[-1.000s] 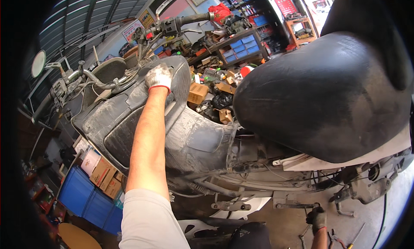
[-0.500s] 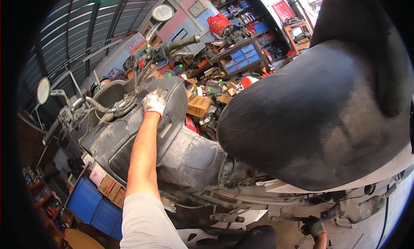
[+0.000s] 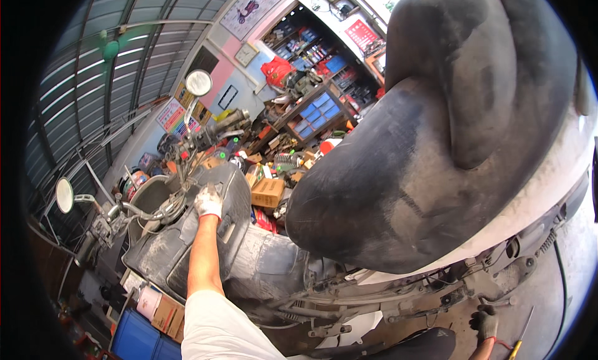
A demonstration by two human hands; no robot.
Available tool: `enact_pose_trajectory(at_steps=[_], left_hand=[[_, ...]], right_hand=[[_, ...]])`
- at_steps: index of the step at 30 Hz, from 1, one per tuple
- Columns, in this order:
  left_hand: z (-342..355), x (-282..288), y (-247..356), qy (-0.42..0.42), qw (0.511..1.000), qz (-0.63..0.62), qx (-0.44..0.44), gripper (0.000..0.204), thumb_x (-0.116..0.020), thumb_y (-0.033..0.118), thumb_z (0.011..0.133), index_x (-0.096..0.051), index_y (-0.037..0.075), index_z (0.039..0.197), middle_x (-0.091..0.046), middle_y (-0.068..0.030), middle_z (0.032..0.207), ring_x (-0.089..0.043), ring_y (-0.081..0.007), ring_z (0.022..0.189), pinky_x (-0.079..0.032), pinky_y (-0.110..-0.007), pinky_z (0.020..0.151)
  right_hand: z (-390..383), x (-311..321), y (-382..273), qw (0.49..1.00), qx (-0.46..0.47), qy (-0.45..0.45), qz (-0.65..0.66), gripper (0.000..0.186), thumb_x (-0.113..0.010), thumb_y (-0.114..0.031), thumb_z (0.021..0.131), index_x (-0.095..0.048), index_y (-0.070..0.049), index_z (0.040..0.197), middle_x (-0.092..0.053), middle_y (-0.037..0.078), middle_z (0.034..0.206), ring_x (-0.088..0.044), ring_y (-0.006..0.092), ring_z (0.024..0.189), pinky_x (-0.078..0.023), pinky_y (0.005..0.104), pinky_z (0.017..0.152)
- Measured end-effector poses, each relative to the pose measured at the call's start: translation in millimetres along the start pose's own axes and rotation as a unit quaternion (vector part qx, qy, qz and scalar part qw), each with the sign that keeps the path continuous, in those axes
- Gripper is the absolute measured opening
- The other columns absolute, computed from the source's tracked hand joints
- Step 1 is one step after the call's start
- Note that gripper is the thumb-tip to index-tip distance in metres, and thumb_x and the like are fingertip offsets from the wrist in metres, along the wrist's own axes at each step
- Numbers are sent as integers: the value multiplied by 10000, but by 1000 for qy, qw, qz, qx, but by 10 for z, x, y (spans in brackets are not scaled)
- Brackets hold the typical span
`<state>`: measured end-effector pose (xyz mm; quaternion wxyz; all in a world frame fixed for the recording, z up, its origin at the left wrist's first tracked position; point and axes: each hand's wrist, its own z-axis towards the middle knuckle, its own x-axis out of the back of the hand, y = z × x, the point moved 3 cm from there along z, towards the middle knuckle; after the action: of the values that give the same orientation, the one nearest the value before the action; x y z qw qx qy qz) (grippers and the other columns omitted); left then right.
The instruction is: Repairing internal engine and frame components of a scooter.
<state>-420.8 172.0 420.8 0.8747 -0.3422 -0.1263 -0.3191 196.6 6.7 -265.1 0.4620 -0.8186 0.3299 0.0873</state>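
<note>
My left hand (image 3: 208,202), in a white work glove, rests on the dusty dark front panel (image 3: 233,192) of a scooter, just behind the handlebar (image 3: 163,210). Its fingers lie over the panel with nothing visible in them. Low on the right, my right hand (image 3: 484,321) wears a glove with dark fingers and hangs over the floor beside the scooter's exposed frame (image 3: 398,301). Those fingers are loosely bent, and I see no tool in them. A screwdriver (image 3: 516,349) with a yellow handle lies close to that wrist. The worn black seat (image 3: 374,192) fills the right side.
Cardboard boxes (image 3: 268,192) and loose parts crowd the far side of the scooter. Behind them stands a rack of blue drawers (image 3: 317,114). Blue bins (image 3: 134,336) sit at lower left. Two mirrors (image 3: 199,83) rise from the handlebar. A dark hose (image 3: 562,285) runs along the floor at right.
The view has shifted, and the scooter's front sits lower and farther left in it. My left hand stays on the panel. My right hand has moved away from the frame, toward the screwdriver.
</note>
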Motion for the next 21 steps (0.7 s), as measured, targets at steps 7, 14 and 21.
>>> enact_pose_trajectory(at_steps=[7,14,21], left_hand=[[151,102,61,-3,960,-197,197,337,-491,322,902,-576,67,1105,-656,-214,1033,-636,-386,942,-507,-450,823],[576,721,209,227,874,-348,252,370,-525,360,908,-543,39,1091,-647,-181,905,-646,-362,823,-501,-439,713],[1148,64,419,-2,389,-887,250,299,-599,403,920,-576,114,996,-629,-66,690,-565,-174,511,-447,-305,419]], right_hand=[[-47,336,-534,985,103,137,11,240,-495,-14,769,-566,-48,996,-584,91,657,-530,175,409,-389,277,349],[-157,642,-624,979,114,171,2,286,-502,-25,772,-554,-81,1047,-576,73,684,-522,156,432,-388,279,358],[-218,682,-689,972,151,175,-42,244,-507,-53,810,-581,-23,1041,-588,111,667,-522,168,438,-391,297,364]])
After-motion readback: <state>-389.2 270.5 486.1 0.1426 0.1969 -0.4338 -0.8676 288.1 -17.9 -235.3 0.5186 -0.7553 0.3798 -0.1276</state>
